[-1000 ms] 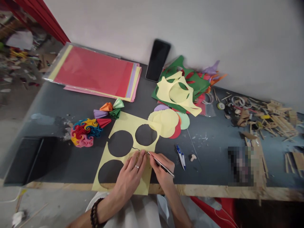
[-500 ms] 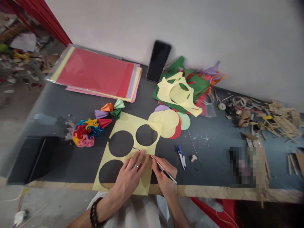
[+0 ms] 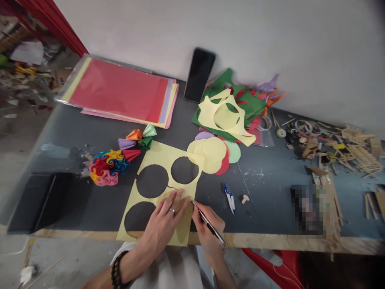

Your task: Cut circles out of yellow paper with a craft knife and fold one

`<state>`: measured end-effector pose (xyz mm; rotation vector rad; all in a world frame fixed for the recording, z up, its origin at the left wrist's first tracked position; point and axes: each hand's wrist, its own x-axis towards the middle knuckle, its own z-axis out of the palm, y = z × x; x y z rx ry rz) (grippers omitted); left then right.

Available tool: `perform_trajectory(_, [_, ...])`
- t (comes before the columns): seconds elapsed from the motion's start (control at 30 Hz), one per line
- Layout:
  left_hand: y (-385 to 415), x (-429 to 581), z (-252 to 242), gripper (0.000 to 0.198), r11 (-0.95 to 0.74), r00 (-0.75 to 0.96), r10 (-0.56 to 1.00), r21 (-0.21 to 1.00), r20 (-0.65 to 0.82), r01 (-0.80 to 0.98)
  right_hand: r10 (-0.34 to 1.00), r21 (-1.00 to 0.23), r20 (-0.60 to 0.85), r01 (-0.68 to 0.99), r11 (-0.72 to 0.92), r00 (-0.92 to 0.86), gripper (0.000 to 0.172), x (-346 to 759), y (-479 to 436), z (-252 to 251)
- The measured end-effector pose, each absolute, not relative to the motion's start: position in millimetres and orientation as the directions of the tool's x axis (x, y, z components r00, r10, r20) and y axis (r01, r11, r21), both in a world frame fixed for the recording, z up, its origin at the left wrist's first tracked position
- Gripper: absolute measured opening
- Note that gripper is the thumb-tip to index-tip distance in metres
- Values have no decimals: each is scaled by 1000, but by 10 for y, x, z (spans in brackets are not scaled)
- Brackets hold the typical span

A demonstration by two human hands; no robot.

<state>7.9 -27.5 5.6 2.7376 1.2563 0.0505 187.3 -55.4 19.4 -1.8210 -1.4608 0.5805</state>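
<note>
My left hand (image 3: 164, 218) lies with fingers stretched out on a pale yellow paper sheet (image 3: 182, 233), pressing it against the dark tabletop. Three large round holes show in the sheet, and a thin slit runs from one of them. A slim silver-and-black pen-shaped tool (image 3: 212, 228) is pinched in my right hand (image 3: 214, 216). Its tip is at the sheet's right edge, beside my left fingertips; whether it is a pen or a blade I cannot tell. Just beyond the sheet, yellow paper circles (image 3: 215, 150) overlap red, purple and mint ones.
A blue-and-white compass-like tool (image 3: 229, 198) lies on the right. Paper offcuts (image 3: 207, 114) and a phone (image 3: 199, 74) are at the wall. Coloured paper cones (image 3: 134, 135), a curled-paper piece (image 3: 108, 166), a black case (image 3: 33, 200) and packed paper sheets (image 3: 120, 88) are leftward. Wooden sticks (image 3: 361, 152) clutter the far right.
My right hand and the tool's tip have moved slightly toward me along the sheet's right edge. My left hand stays on the sheet. The whole view has shifted a little.
</note>
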Motion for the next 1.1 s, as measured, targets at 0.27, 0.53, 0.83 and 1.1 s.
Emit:
perform_trajectory(0.27, [-300,92,79,84,-617,632,775,219,1,756,961,-703,118,705,-97,250,20,1816,-694,106])
perform_trajectory(0.53, [-327,121,67,89,-575,607,794,291,-27,765,950,-547,258,837,-6,176,23,1774,-798,14])
perform_trajectory(0.83, [-364,128,-14,87,-592,609,792,285,35,753,927,-382,374,916,120,35,25,1722,-822,16])
perform_trajectory(1.1, [-328,115,49,78,-605,615,787,244,41,758,923,-436,378,893,106,75,45,1710,-852,53])
